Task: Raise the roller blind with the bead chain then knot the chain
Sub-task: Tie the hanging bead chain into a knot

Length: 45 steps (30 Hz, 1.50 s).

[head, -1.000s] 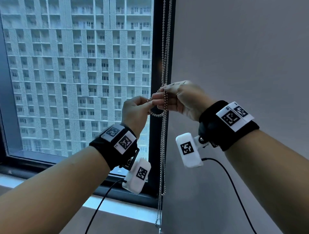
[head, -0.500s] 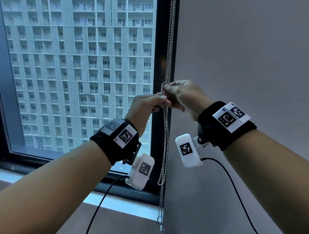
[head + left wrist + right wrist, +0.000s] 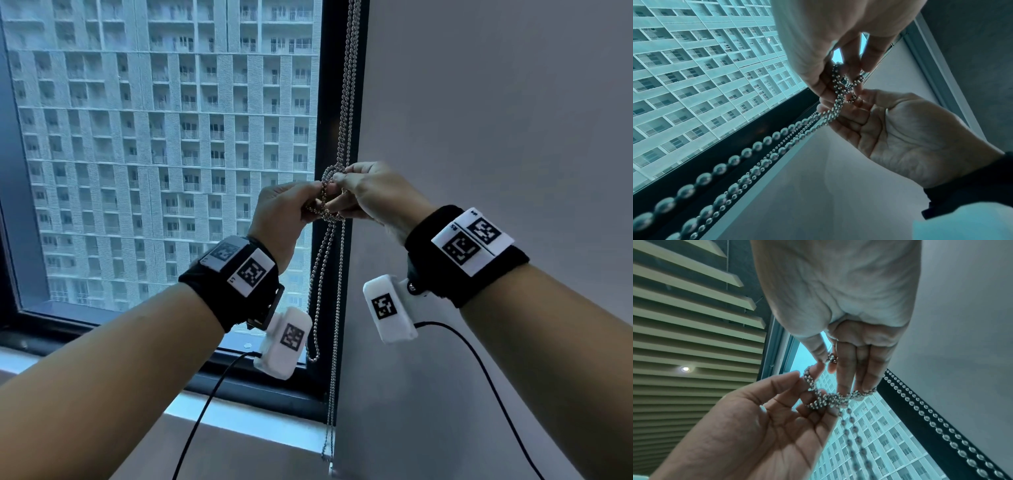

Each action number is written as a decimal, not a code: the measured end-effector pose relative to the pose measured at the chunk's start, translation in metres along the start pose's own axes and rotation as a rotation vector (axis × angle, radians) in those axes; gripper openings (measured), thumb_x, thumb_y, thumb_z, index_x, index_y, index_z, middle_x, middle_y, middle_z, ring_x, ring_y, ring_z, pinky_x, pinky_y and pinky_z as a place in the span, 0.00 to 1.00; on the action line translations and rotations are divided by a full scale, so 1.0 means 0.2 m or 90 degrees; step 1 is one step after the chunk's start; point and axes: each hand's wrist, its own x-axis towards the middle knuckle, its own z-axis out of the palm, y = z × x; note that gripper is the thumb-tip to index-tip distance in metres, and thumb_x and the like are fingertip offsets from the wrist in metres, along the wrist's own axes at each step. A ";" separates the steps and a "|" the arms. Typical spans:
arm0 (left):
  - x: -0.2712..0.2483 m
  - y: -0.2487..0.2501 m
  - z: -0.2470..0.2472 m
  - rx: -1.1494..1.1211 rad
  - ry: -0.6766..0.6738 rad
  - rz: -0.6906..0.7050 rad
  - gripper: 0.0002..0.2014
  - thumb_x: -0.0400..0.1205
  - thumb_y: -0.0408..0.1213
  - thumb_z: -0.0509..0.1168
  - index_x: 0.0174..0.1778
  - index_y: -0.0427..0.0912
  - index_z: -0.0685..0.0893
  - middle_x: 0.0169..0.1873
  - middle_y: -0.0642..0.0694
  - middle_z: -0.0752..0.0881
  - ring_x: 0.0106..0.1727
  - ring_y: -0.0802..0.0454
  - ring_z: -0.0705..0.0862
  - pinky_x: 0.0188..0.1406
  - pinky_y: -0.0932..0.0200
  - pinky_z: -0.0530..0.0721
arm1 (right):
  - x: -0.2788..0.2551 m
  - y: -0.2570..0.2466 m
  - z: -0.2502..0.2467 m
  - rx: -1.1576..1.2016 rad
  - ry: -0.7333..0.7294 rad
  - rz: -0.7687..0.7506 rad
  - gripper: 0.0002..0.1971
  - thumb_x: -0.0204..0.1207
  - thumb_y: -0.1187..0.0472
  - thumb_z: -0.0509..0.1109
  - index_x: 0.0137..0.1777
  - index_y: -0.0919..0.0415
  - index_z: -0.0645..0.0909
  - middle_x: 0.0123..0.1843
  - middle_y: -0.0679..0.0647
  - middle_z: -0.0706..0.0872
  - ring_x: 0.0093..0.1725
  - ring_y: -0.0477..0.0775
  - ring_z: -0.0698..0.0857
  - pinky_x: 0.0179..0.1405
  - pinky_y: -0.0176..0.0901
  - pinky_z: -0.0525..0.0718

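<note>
A silver bead chain (image 3: 346, 102) hangs in doubled strands along the black window frame (image 3: 337, 308). At chest height both hands work a twisted loop (image 3: 326, 202) of it. My left hand (image 3: 313, 200) pinches the loop from the left, thumb on top. From the right, my right hand (image 3: 337, 192) pinches the strands, with fingers threaded through the loop. In the left wrist view the left hand (image 3: 840, 76) grips the crossed strands (image 3: 842, 91). The right wrist view shows the right hand (image 3: 830, 363) with the chain (image 3: 828, 398) wrapped over its fingertips. A slack bight (image 3: 313, 356) dangles below.
A grey wall (image 3: 496, 120) stands right of the frame. The window glass (image 3: 154, 154) on the left looks onto a tall apartment block. A pale sill (image 3: 239, 418) runs below. Black cables (image 3: 205, 404) trail from both wrist cameras. A slatted ceiling (image 3: 684, 321) is overhead.
The hands, pressed together half a second ago, have drawn slightly apart. A twisted loop of chain now shows between their fingers.
</note>
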 end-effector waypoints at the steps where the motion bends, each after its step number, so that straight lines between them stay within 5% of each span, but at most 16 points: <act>1: 0.00 -0.01 0.00 0.000 0.009 0.003 0.10 0.80 0.29 0.62 0.45 0.26 0.86 0.25 0.47 0.82 0.32 0.54 0.79 0.38 0.62 0.82 | 0.00 0.00 0.00 -0.011 -0.005 -0.003 0.09 0.85 0.59 0.64 0.43 0.57 0.79 0.34 0.57 0.90 0.36 0.52 0.89 0.59 0.57 0.85; 6: 0.01 -0.02 -0.02 0.066 0.038 0.010 0.10 0.80 0.30 0.63 0.48 0.29 0.88 0.20 0.51 0.73 0.26 0.55 0.70 0.29 0.65 0.73 | -0.01 0.01 0.00 -0.093 -0.021 -0.024 0.08 0.85 0.56 0.62 0.45 0.54 0.80 0.30 0.56 0.91 0.36 0.50 0.91 0.63 0.49 0.78; 10: 0.01 -0.02 -0.02 0.141 0.054 -0.003 0.11 0.78 0.26 0.60 0.49 0.31 0.88 0.17 0.54 0.74 0.23 0.55 0.69 0.28 0.59 0.72 | -0.04 0.00 0.00 -0.164 -0.032 -0.045 0.08 0.86 0.56 0.59 0.49 0.55 0.79 0.37 0.57 0.91 0.43 0.51 0.89 0.51 0.43 0.76; 16: 0.01 0.00 -0.03 0.260 0.067 0.058 0.12 0.77 0.24 0.62 0.47 0.39 0.90 0.13 0.60 0.78 0.18 0.61 0.71 0.23 0.65 0.74 | -0.04 0.03 -0.01 -0.201 -0.064 -0.090 0.05 0.79 0.53 0.68 0.47 0.53 0.77 0.41 0.53 0.84 0.39 0.56 0.89 0.50 0.54 0.87; 21: -0.01 -0.02 -0.06 0.193 0.077 0.057 0.11 0.70 0.25 0.63 0.33 0.37 0.90 0.16 0.55 0.76 0.23 0.58 0.72 0.36 0.49 0.84 | -0.04 0.07 -0.03 -0.256 -0.043 -0.102 0.04 0.77 0.56 0.70 0.47 0.49 0.76 0.36 0.49 0.83 0.34 0.51 0.81 0.39 0.48 0.81; 25: -0.02 0.00 -0.07 0.089 0.080 0.051 0.09 0.72 0.19 0.60 0.33 0.27 0.86 0.14 0.48 0.74 0.20 0.55 0.69 0.46 0.48 0.88 | -0.02 0.10 -0.05 -0.263 -0.013 -0.101 0.06 0.79 0.60 0.65 0.43 0.47 0.75 0.32 0.49 0.84 0.33 0.51 0.80 0.38 0.47 0.79; 27: -0.02 0.01 -0.07 0.043 0.063 0.042 0.09 0.72 0.19 0.59 0.34 0.27 0.86 0.16 0.45 0.72 0.21 0.52 0.67 0.35 0.53 0.87 | -0.02 0.11 -0.06 -0.260 -0.012 -0.100 0.05 0.79 0.59 0.65 0.44 0.47 0.76 0.31 0.51 0.84 0.31 0.49 0.79 0.37 0.47 0.77; 30: -0.01 -0.01 -0.08 0.083 0.049 0.035 0.10 0.72 0.21 0.61 0.38 0.34 0.87 0.18 0.49 0.69 0.20 0.54 0.62 0.19 0.62 0.71 | -0.02 0.12 -0.07 -0.261 -0.013 -0.095 0.04 0.81 0.59 0.65 0.47 0.47 0.76 0.32 0.50 0.85 0.29 0.46 0.79 0.34 0.42 0.76; 32: -0.02 -0.02 -0.08 0.135 0.041 0.032 0.10 0.72 0.23 0.63 0.43 0.37 0.86 0.21 0.47 0.68 0.19 0.55 0.61 0.17 0.64 0.64 | -0.02 0.12 -0.08 -0.264 -0.008 -0.099 0.04 0.81 0.60 0.64 0.49 0.48 0.76 0.32 0.48 0.85 0.28 0.44 0.79 0.32 0.40 0.75; 36: -0.04 -0.04 -0.06 0.253 0.008 -0.014 0.11 0.76 0.27 0.68 0.53 0.38 0.79 0.24 0.48 0.75 0.17 0.59 0.68 0.16 0.64 0.66 | -0.01 0.11 -0.06 -0.252 -0.021 -0.102 0.05 0.81 0.61 0.64 0.46 0.49 0.76 0.33 0.51 0.86 0.28 0.44 0.83 0.34 0.43 0.79; 41: -0.03 -0.04 -0.03 0.389 -0.072 -0.060 0.14 0.80 0.35 0.67 0.47 0.24 0.82 0.21 0.43 0.77 0.13 0.61 0.72 0.13 0.69 0.68 | -0.02 0.09 -0.05 -0.247 -0.026 -0.131 0.06 0.80 0.63 0.64 0.43 0.51 0.77 0.36 0.51 0.86 0.35 0.52 0.86 0.46 0.57 0.86; 45: -0.05 -0.08 -0.06 0.421 -0.132 -0.159 0.12 0.80 0.38 0.67 0.45 0.29 0.82 0.19 0.42 0.83 0.14 0.52 0.76 0.15 0.65 0.69 | -0.03 0.09 -0.06 -0.263 -0.011 -0.126 0.08 0.81 0.64 0.63 0.42 0.51 0.78 0.36 0.54 0.91 0.36 0.56 0.89 0.43 0.57 0.85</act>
